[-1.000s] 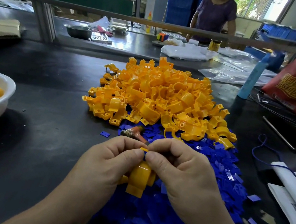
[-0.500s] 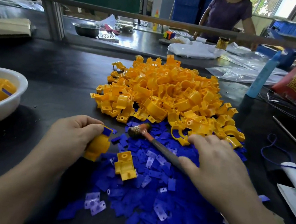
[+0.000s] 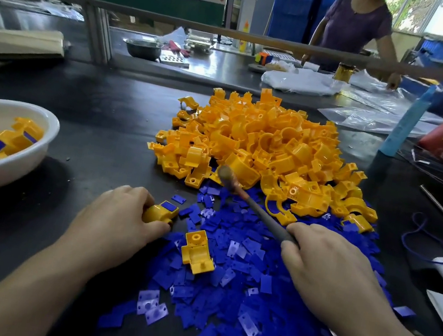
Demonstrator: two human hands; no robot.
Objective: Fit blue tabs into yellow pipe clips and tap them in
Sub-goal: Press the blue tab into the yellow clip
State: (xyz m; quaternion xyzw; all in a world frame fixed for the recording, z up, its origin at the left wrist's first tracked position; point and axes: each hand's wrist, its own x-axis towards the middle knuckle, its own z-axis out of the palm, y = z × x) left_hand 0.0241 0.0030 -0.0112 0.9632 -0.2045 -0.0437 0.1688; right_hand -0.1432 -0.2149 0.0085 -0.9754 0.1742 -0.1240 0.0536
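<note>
L hand was curled round a yellow clip, holding it down on the black table at the left edge of the blue tabs heap. A blue tab sat in the clip's top. R hand gripped the hammer by its handle, fingers wrapped. The head was blurred, over the near edge of the yellow clip pile and apart from the held clip. One loose clip lay on the tabs btwn the hands. White bowl w/ tabbed clips was far left, cut off by frame. L fingertips were partly hidden by the clip. Couldn't tell if tab was fully seated.
</note>
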